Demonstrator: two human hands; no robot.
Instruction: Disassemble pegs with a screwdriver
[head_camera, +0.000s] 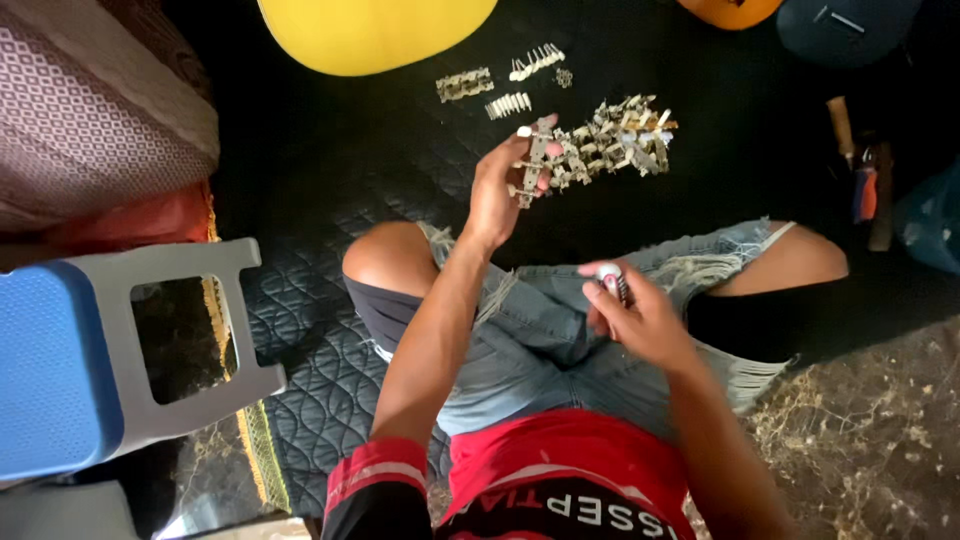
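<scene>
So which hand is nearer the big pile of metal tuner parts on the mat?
Left. The left hand holds a tuner strip right beside the pile; the right hand sits back over the lap.

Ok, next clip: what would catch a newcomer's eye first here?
The left hand, raised mid-frame, holds a strip of metal tuning pegs. Just beyond it a pile of the same parts lies on the dark quilted mat. The right hand grips a small tool over the lap, and a yellow guitar body sits at the top edge.
</scene>
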